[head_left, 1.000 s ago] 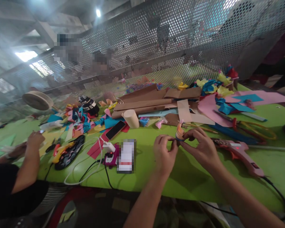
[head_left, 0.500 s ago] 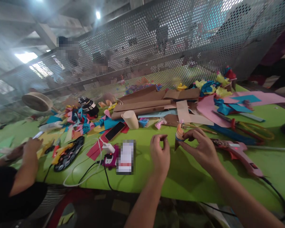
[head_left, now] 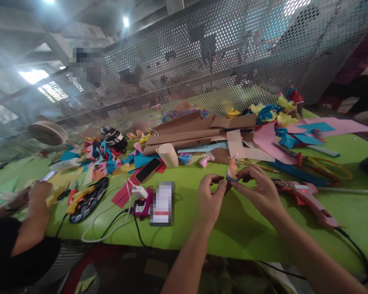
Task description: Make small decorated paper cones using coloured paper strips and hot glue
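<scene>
Between my hands is a small paper craft piece [head_left: 232, 170], upright, with peach-orange rolled paper on top, a blue band round it and a dark brown lower part. My right hand [head_left: 259, 185] pinches it from the right with thumb and fingertips. From the left, my left hand [head_left: 212, 198] has its thumb and curled fingers closed at the piece's lower edge, which they partly hide. To the right of my right hand, a pink hot glue gun [head_left: 317, 204] lies on the green table [head_left: 242, 232].
Left of my hands lie a phone [head_left: 162, 204], a purple power adapter [head_left: 141, 209] with cables and a dark phone [head_left: 148, 170]. Behind stand a cardboard tube [head_left: 168, 155], brown sheets [head_left: 184, 136] and scissors [head_left: 313, 165]. A co-worker's hands [head_left: 38, 194] are at far left.
My left hand has moved right and closed its fingers in to the paper piece; before, it was apart from it. My right hand stays in nearly the same place, pinching the piece.
</scene>
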`<state>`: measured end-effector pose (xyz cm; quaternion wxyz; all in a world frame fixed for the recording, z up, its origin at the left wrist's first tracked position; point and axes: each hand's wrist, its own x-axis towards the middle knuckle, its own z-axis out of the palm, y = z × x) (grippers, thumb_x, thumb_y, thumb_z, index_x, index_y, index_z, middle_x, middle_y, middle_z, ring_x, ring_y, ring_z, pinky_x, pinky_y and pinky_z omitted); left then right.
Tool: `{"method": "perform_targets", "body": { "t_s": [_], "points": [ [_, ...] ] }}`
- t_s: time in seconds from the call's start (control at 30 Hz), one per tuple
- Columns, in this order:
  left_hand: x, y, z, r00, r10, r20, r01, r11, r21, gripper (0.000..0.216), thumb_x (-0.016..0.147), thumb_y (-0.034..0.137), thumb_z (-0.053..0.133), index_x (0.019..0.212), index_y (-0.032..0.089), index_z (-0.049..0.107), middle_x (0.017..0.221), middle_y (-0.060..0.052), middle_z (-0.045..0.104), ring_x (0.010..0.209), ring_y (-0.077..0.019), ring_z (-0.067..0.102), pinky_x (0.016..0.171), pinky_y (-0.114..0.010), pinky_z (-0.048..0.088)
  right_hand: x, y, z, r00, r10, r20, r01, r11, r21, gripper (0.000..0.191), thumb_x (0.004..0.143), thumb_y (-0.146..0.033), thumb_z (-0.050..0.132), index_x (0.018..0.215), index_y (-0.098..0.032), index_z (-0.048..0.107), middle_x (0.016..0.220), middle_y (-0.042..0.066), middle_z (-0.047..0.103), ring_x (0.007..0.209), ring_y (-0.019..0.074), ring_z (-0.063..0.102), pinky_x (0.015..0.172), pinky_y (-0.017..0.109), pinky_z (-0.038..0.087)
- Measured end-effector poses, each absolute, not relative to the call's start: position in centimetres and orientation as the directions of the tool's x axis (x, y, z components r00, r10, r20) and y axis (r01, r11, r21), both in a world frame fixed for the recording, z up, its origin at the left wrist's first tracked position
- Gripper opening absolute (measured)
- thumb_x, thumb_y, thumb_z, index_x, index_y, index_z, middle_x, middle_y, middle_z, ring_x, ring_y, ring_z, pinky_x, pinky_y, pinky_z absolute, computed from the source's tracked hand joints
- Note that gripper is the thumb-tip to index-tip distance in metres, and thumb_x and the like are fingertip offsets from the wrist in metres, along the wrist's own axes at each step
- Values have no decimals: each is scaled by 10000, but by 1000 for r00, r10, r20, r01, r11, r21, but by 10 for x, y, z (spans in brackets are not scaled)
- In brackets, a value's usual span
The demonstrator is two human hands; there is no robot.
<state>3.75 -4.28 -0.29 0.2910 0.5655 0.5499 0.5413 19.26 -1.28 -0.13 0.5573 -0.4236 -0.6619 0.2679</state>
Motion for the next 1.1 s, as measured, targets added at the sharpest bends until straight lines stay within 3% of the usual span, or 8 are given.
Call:
{"method": "perform_targets", "body": {
  "t_s": [0.1,0.2,0.43,0.67,0.8,0.9,1.0,1.1],
  "points": [
    [38,-43,-3,-195,906,376,384,-282,879,11,879,196,679,886,191,686,910,-55,723,900,-201,664,803,-325,511,193,-13,-2,-25,856,516,260,504,-824,126,813,-313,759,788,-248,654,810,23,616,752,215,557,647,340,471],
    [38,-42,-4,-190,873,449,448,-330,831,66,871,139,652,838,191,676,854,-46,713,863,-195,655,801,-327,504,192,-12,-2,-30,851,525,261,514,-817,129,814,-318,763,784,-248,659,804,20,616,743,212,555,643,338,467],
    [37,-39,-12,-263,862,434,458,-285,842,67,877,132,627,848,186,656,853,-48,704,845,-189,668,799,-327,526,193,-12,-2,-15,856,518,285,500,-818,146,808,-334,766,777,-249,651,800,26,623,744,221,558,648,348,477],
    [30,-34,-18,-316,845,431,474,-253,843,307,886,76,562,1140,204,677,1037,-93,736,989,-217,677,877,-382,539,193,-13,0,4,860,510,269,490,-829,135,801,-326,750,764,-254,641,798,30,616,774,234,573,664,359,484],
    [28,-34,-11,-300,830,471,555,-249,793,65,864,139,658,840,199,666,1050,-102,737,1081,-271,643,970,-480,501,192,-12,0,4,863,505,270,485,-832,145,799,-334,755,759,-253,642,792,25,611,768,229,571,660,353,477],
    [30,-37,-9,-247,869,429,447,-290,846,211,813,78,667,992,189,680,1146,-112,726,1150,-266,636,1020,-487,486,192,-12,0,9,865,502,253,483,-838,148,794,-336,761,755,-251,645,784,20,606,750,221,562,649,347,468],
    [36,-38,-12,-100,962,255,202,-232,952,436,811,120,708,1235,191,636,1198,-127,724,1126,-245,674,973,-428,533,191,-12,0,15,872,489,228,473,-851,181,793,-366,779,748,-248,648,775,19,601,737,217,555,643,346,469],
    [40,-37,-16,5,993,118,44,-118,992,357,865,197,688,1220,197,657,1142,-114,752,1041,-226,707,918,-389,560,191,-12,0,19,878,479,222,463,-858,217,790,-416,801,758,-247,667,795,24,618,736,215,558,643,348,481]
  ]
}}
